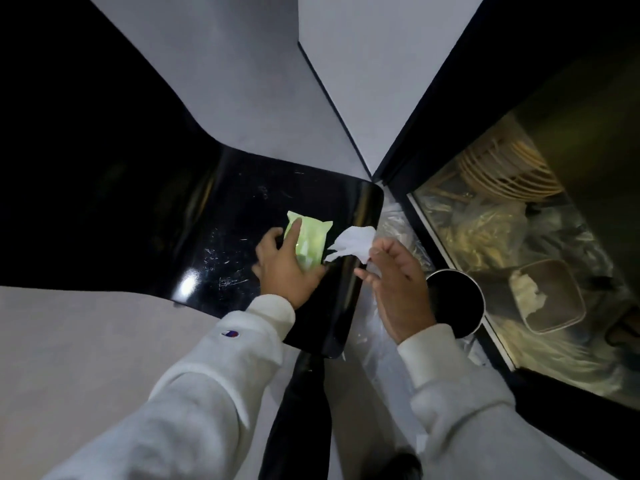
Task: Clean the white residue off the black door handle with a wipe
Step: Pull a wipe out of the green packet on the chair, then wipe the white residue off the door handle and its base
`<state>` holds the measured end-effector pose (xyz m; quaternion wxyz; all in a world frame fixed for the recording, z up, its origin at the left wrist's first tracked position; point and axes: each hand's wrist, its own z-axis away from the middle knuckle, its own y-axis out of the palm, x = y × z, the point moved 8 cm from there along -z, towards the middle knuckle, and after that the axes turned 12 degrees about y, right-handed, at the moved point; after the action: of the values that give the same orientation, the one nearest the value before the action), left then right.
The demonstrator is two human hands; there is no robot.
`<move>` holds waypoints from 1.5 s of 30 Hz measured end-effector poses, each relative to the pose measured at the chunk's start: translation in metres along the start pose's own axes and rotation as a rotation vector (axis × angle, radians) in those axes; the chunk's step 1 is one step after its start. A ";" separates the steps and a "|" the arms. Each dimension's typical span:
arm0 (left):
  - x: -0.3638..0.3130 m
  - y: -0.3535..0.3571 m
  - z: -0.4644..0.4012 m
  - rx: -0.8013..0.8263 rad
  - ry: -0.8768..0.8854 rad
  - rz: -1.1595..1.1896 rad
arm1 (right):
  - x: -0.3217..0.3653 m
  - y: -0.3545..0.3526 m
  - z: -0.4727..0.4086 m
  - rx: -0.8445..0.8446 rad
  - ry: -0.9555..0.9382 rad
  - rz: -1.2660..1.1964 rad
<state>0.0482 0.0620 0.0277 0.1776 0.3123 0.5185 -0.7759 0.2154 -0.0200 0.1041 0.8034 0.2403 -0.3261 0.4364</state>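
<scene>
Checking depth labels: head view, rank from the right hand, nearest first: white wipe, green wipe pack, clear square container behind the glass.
1. White wipe: pinched in the right hand, at its fingertips.
2. Green wipe pack: to its left, held by the left hand on the black surface.
3. Clear square container: far right, behind the glass.

You wore a white fleece sweatshirt | ribbed cuffs at both wrists | small red-and-blue logo (230, 333) on your left sleeve (194, 382)

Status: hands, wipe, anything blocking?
Left hand holds green wipe pack on black surface. Right hand pinches white wipe, partly pulled out. Door handle not identifiable. Nothing blocking.
</scene>
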 end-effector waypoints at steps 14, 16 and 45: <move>-0.325 0.024 0.132 0.450 0.496 0.536 | 0.090 -0.213 0.181 -0.034 -0.144 -0.393; -0.357 0.031 0.164 0.442 0.484 0.576 | 0.092 -0.251 0.213 -0.056 -0.162 -0.533; -0.598 0.097 0.339 0.557 0.847 0.347 | 0.131 -0.467 0.430 -0.556 -0.577 0.116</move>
<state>0.4483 -0.3157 0.4506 -0.0112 0.7144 0.2602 -0.6495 0.5344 -0.4724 0.4422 0.6872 0.1075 -0.6569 0.2909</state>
